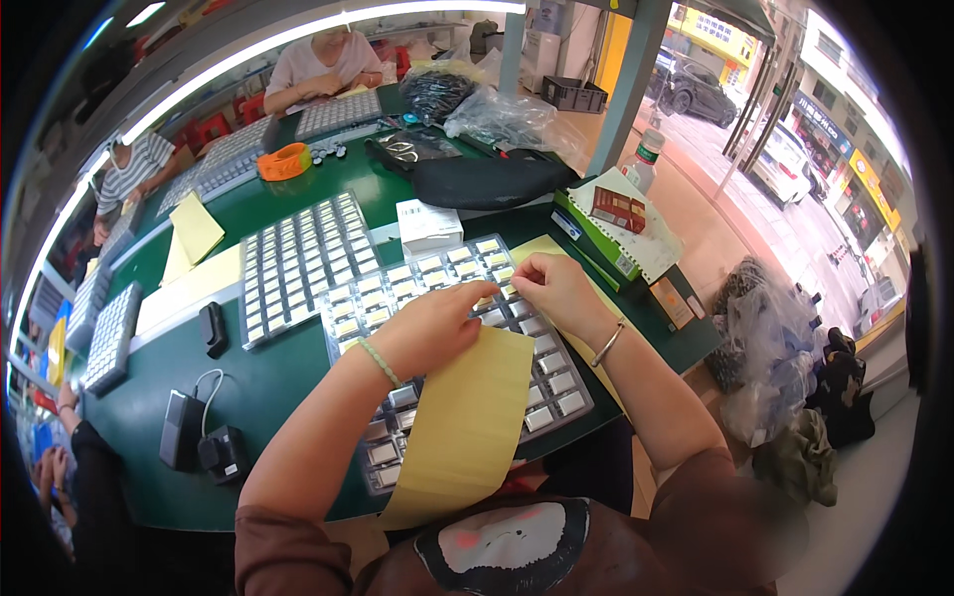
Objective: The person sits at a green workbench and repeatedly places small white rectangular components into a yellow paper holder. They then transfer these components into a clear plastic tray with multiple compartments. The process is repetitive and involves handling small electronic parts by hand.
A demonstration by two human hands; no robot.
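Basically, both hands are working at the far end of the yellow label sheet (465, 417) lying on the grey parts tray (556, 382): left hand (432, 326) pinching something small, right hand (555, 288) fingertips pressed together, so I'd be peeling slowly, flat.

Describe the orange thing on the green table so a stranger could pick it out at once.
Start at the long green table and look to its far end, past the two grey trays of small boxes. There, beside another tray, lies an orange ring-shaped tape holder. It is the only bright orange thing on the table; everything near it is grey, black or clear plastic.
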